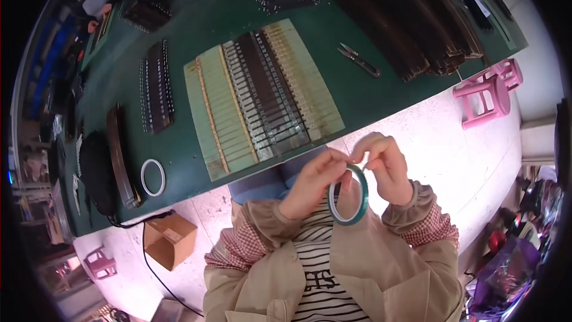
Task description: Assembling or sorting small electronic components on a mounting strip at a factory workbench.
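Note:
A roll of green tape (363,211) with a white core hangs upright from my fingers, beyond the table's front edge and above my lap. My left hand (314,182) is closed on the roll's upper left rim. Beside it, my right hand (386,166) has thumb and forefinger pinched together at the top of the roll. Whatever lies between those right fingertips is too small to make out. Just past both hands, a pale green board (208,92) lies on the table, with dark strips (262,68) laid side by side across its slotted middle.
The dark green table (351,104) carries snips (359,59), a white ring (153,177), stacked brown strips (411,24) and a studded strip panel (157,86). A cardboard box (171,241) sits below on the floor. Pink stools (485,98) stand at the right.

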Demonstrator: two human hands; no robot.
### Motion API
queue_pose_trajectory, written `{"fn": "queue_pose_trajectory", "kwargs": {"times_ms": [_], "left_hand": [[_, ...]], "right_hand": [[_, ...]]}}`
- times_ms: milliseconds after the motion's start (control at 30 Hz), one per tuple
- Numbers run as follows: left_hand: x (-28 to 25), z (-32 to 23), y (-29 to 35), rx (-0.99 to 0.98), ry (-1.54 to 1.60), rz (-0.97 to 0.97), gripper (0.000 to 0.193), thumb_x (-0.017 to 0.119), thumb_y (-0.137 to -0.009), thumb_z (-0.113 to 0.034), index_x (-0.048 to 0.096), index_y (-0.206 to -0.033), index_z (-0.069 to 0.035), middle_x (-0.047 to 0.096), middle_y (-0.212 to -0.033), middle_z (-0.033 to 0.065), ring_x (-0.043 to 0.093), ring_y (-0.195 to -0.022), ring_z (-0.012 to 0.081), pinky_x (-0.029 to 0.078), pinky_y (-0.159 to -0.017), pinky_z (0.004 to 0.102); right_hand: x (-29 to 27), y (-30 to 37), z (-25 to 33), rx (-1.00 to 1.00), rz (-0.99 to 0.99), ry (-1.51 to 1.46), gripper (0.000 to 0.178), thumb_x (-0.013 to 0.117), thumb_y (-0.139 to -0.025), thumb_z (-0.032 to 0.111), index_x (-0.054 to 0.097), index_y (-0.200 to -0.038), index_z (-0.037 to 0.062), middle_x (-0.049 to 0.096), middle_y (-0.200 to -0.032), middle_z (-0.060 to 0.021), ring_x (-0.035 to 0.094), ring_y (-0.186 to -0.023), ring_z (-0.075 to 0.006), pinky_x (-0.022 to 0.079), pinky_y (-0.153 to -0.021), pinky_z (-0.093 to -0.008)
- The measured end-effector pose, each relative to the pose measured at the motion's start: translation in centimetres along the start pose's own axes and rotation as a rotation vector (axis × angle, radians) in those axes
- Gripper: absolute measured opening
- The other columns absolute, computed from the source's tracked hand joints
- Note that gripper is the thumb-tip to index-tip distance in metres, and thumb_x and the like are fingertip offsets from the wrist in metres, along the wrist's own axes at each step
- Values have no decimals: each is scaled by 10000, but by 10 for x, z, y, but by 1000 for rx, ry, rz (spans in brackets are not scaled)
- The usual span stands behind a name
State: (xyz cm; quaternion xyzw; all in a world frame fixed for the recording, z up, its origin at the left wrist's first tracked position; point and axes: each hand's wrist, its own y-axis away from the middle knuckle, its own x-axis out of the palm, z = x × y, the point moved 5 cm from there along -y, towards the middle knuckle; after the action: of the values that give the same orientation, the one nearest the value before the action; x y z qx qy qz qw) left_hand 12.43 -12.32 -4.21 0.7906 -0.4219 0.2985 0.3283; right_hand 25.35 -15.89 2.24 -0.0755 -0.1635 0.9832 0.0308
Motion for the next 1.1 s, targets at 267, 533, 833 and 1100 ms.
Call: {"fn": "queue_pose_trajectory", "kwargs": {"times_ms": [267, 533, 833, 1100], "left_hand": [[11, 22, -22, 297, -476, -110, 263, 489, -958, -96, 461, -1197, 12, 562, -1048, 97, 565, -959, 167, 440, -886, 287], [36, 16, -9, 464, -580, 14, 332, 451, -960, -48, 380, -1281, -3, 564, -1035, 114, 546, -904, 141, 430, -819, 261], [18, 21, -41, 48, -238, -230, 222, 470, -973, -133, 403, -1157, -30, 578, -753, 127, 418, -429, 87, 277, -405, 212], [15, 32, -59, -42, 97, -261, 110, 496, -975, -160, 450, -1034, -80, 577, -740, 115, 347, -364, 81, 234, -385, 215]], "right_hand": [[-23, 39, -26, 65, -406, 111, 83, 478, -901, -55, 452, -932, 18, 573, -807, -115, 573, -674, -197, 466, -623, -274], [-30, 17, -25, -49, -478, 467, 185, 580, -825, -84, 459, -917, 20, 553, -763, -134, 580, -627, -263, 470, -564, -309], [-38, -7, -31, -111, -434, 609, 218, 632, -780, -58, 474, -902, 29, 531, -809, -132, 550, -645, -285, 449, -538, -341], [-52, -38, -36, -118, -209, 951, 161, 648, -783, -8, 511, -865, 12, 516, -876, -134, 531, -746, -300, 448, -662, -348]]}}
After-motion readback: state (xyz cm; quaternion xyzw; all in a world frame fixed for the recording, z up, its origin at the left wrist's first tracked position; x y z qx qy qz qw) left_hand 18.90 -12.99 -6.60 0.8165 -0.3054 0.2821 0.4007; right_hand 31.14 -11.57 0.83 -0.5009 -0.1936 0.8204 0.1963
